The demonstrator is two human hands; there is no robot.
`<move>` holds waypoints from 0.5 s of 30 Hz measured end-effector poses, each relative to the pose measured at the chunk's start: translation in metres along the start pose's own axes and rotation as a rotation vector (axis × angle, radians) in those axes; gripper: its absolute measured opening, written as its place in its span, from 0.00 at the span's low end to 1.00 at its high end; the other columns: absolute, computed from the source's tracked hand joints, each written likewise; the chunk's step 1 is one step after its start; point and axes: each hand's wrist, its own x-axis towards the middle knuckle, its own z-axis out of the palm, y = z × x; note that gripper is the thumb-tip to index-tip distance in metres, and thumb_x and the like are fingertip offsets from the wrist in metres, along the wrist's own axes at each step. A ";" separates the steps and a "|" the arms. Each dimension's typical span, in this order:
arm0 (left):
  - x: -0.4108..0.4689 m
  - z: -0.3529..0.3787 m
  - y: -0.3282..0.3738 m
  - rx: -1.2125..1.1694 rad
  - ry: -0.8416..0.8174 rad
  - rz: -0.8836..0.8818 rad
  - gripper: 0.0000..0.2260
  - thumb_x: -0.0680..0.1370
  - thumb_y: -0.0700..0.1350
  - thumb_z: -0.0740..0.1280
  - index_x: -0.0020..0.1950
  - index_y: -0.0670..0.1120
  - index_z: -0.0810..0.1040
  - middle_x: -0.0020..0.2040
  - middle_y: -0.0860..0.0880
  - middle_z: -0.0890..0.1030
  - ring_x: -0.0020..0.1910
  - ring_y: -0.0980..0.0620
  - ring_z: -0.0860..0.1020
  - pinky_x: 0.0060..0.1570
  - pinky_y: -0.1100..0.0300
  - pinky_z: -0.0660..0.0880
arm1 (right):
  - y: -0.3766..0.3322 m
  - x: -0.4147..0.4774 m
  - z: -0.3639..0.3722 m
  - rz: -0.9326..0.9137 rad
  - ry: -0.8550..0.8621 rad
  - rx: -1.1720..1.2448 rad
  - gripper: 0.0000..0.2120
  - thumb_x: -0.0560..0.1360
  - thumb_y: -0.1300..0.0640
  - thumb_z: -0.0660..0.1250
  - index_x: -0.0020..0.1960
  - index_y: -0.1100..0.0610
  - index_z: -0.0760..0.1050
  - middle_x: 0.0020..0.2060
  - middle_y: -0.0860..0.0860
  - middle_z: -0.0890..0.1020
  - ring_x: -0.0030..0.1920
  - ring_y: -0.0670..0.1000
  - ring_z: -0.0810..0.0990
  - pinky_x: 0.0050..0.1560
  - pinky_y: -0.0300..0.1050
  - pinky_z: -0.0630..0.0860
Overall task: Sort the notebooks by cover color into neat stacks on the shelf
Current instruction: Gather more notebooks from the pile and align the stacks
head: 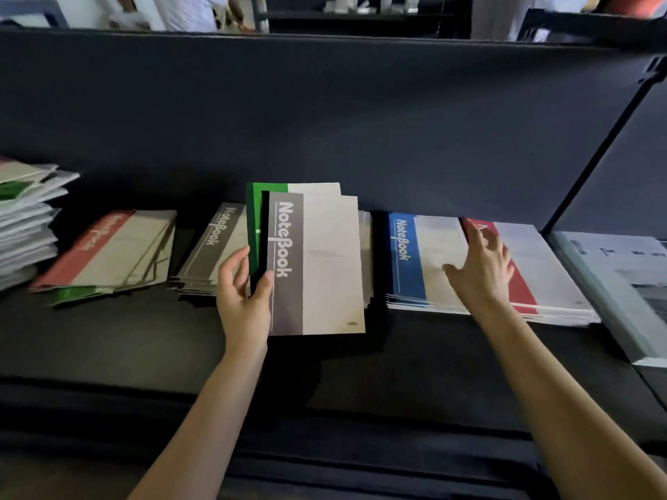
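Note:
My left hand grips two notebooks upright above the dark shelf: a grey-striped notebook in front and a green-striped notebook behind it. My right hand reaches with spread fingers over a pile at the right, touching a red-striped notebook that lies beside a blue-striped notebook. A stack topped by a grey-striped cover lies behind my left hand. Further left a loose heap has a red-striped cover on top and a green edge beneath.
A tall untidy stack of notebooks stands at the far left. A grey-framed printed sheet or box lies at the right, past a slanted shelf post. The upper shelf board hangs close overhead.

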 end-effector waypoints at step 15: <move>-0.015 -0.041 0.016 0.023 0.281 0.003 0.19 0.75 0.34 0.70 0.61 0.50 0.72 0.59 0.53 0.76 0.56 0.70 0.74 0.50 0.76 0.72 | -0.133 -0.111 0.043 -0.224 -0.541 0.662 0.37 0.74 0.51 0.70 0.77 0.51 0.54 0.65 0.51 0.73 0.62 0.54 0.75 0.58 0.50 0.77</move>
